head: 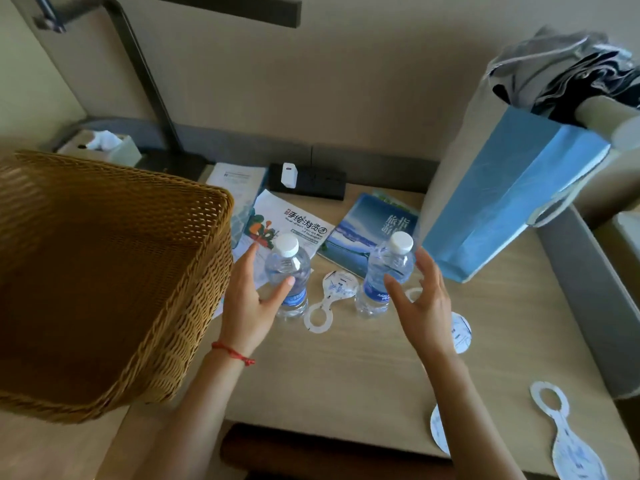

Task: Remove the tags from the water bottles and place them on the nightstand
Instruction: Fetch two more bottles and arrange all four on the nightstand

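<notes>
2 water bottles [289, 278] upright on the beige nightstand [363, 368] among loose tags [330, 301]; both hands [247, 303] spread wide beside them.

Nightstand [363, 368]: pale beige wood grain, grey surround. Two water bottles, left [288, 276] & right [387, 271]: clear, white caps, blue labels w/ white print. Tags: white w/ faint blue markings, one betw. bottles [331, 296], one at front right [564, 434]. Basket [104, 271]: golden-brown wicker weave. Paper bag [509, 195]: light blue, white handle. Power strip [308, 181]: black; white plug. Leaflet [294, 221]: white, black script, orange-green illustration. Booklet [367, 230]: blue landscape photo. Left wrist: red cord [232, 353].
</notes>
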A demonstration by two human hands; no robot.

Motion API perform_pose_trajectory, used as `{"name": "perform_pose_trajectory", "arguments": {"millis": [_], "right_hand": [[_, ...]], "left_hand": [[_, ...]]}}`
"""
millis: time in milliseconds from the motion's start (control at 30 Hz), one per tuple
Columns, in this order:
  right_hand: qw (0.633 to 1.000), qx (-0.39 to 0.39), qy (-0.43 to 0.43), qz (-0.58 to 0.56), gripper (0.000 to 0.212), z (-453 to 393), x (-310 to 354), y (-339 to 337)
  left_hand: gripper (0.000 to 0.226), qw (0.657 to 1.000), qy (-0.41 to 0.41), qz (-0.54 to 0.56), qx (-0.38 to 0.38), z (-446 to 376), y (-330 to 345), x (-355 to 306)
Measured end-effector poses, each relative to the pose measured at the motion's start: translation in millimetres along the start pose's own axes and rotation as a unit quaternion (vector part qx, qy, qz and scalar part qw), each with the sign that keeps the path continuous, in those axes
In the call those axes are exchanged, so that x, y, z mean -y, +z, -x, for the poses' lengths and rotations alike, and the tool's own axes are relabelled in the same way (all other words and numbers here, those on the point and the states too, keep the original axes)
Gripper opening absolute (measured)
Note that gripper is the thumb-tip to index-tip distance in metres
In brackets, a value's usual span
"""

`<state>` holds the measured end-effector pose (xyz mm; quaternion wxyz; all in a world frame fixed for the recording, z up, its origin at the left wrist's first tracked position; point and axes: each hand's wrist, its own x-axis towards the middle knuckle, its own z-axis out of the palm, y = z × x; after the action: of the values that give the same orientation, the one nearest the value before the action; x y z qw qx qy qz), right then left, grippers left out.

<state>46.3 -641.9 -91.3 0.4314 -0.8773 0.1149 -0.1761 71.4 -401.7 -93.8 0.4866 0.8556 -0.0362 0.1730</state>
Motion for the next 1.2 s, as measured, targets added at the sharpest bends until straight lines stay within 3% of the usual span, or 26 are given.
{"name": "perform_pose_trajectory", "arguments": {"millis": [267, 467, 767, 1000, 1200], "right_hand": [[0.996, 0.016, 0.064, -0.059, 0.059, -20.3, -1.0, 17.5], [0.988, 0.031, 0.101, -0.115, 0.065, -24.0, -8.3, 23.9], [0.990, 0.009, 0.082, -0.116, 0.069, -23.4, -8.3, 22.0], [0.984, -0.022, 0.081, -0.154, 0.053, -12.7, -7.3, 19.6], [0.980, 0.022, 0.050, -0.193, 0.039, 5.1, 2.0, -0.7]], "left_hand": [[0.067, 0.992, -0.076, 0.083, 0.060, -17.2, 18.1, 16.0], [0.068, 0.987, -0.073, 0.116, 0.078, -21.6, 22.3, 18.9], [0.067, 0.990, -0.056, 0.119, 0.059, -23.7, 24.5, 23.8], [0.055, 0.990, -0.053, 0.128, 0.018, -20.6, 13.9, 16.8], [0.038, 0.985, -0.047, 0.165, 0.007, 0.2, -2.1, -4.5]]}}
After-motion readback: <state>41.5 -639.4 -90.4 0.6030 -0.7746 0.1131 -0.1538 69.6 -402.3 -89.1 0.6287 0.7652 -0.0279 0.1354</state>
